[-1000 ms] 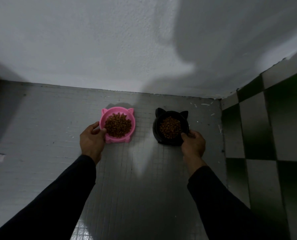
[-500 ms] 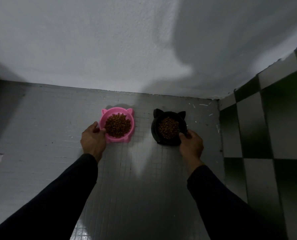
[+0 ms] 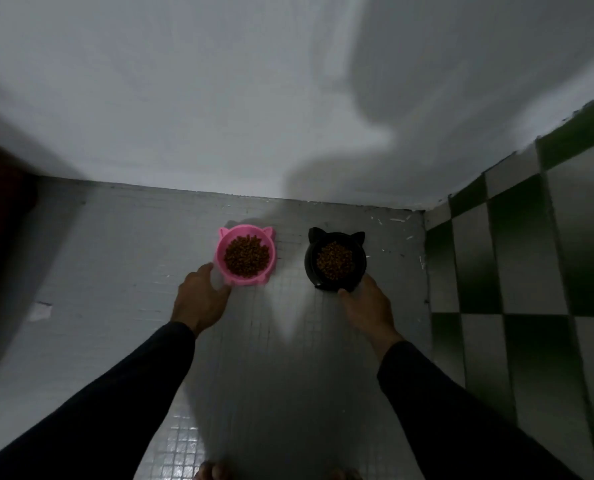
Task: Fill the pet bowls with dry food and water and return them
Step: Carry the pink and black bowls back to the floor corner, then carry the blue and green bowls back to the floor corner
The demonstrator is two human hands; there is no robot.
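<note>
Pink bowl (image 3: 246,254) and black bowl (image 3: 335,259), each cat-eared and filled with brown kibble (image 3: 246,256), sit side by side on the grey tiled floor (image 3: 150,258) near the white wall (image 3: 219,98). Left hand (image 3: 200,299) touches the pink bowl's near-left rim, fingers loosely curled and not clamped on it. Right hand (image 3: 366,306) grips the black bowl's near edge. Green-and-white checked tiles (image 3: 517,271) cover the right wall. Dark sleeves reach in from the near edge.
</note>
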